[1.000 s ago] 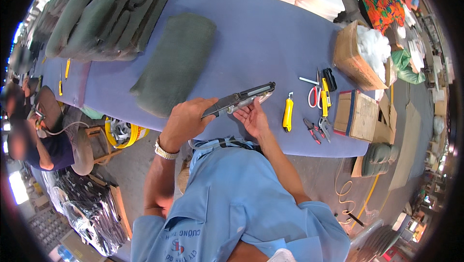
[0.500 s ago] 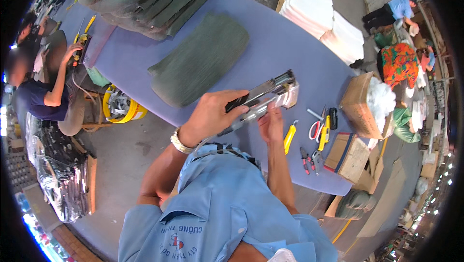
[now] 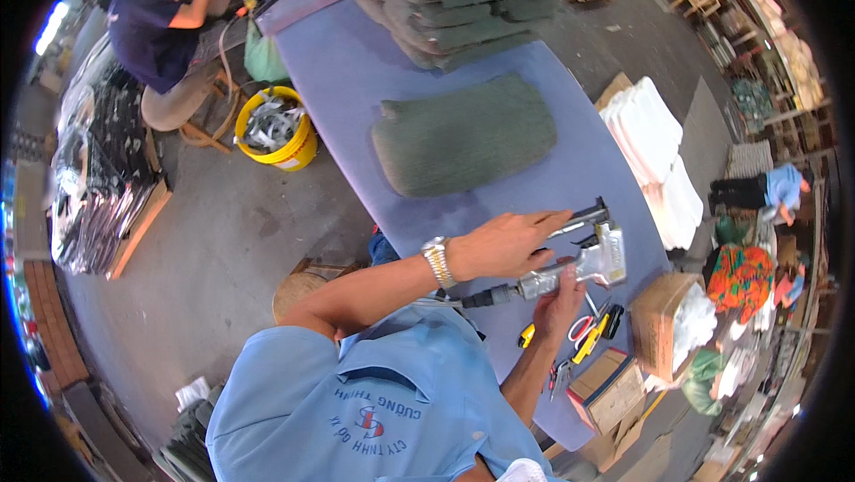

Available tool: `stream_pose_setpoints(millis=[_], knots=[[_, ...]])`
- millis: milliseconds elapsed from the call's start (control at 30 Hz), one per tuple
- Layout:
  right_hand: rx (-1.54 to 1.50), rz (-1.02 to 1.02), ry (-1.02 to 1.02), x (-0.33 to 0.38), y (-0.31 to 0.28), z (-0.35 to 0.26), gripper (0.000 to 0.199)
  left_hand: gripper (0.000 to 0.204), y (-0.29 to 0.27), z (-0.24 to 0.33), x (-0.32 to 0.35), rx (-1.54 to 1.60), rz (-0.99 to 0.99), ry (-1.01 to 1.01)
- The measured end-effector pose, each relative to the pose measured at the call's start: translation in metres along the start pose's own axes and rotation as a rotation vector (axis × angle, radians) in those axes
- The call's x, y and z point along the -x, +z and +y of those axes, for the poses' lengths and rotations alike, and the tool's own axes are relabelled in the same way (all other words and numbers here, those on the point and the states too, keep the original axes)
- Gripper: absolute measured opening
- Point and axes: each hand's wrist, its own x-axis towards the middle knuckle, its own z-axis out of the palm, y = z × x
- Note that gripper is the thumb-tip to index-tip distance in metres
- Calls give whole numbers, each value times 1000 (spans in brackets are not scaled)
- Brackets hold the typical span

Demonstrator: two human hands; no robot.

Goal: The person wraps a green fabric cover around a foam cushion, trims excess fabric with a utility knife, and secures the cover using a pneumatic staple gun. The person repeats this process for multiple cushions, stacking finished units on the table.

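Observation:
A silver pneumatic staple gun [image 3: 609, 255] is held between my two hands over the near right part of the blue-topped table [image 3: 338, 64]. My right hand [image 3: 559, 302] is closed around its handle from below. My left hand [image 3: 500, 249], with a metal watch [image 3: 436, 261] on the wrist, grips the gun's dark magazine [image 3: 577, 219], fingers reaching along it. A dark air-hose coupling [image 3: 490, 296] comes off the handle's end toward my body. Beyond the gun, a dark green cushion [image 3: 468, 137] lies flat on the table.
Cushions stand stacked [image 3: 445, 10] at the far side. Right of my hands lie scissors [image 3: 582, 331], a yellow cutter [image 3: 590, 340] and pliers [image 3: 559, 375], near cardboard boxes [image 3: 655, 322]. A yellow bucket [image 3: 303, 139] stands left of the table. A co-worker [image 3: 147, 24] sits at far left.
My view has turned, so the table and cushion sit differently in the picture. The staple gun has tilted, and my left fingers have slid forward and straightened along its magazine.

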Motion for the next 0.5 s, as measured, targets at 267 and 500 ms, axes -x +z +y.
stream_pose_setpoints(millis=[267,500], knots=[[15,52,-277,-8,55,-55,35,71,-12,-28,-10,98,217,182],[969,132,-446,-51,-31,-115,31,80,-90,-227,82,356,807,-747]])
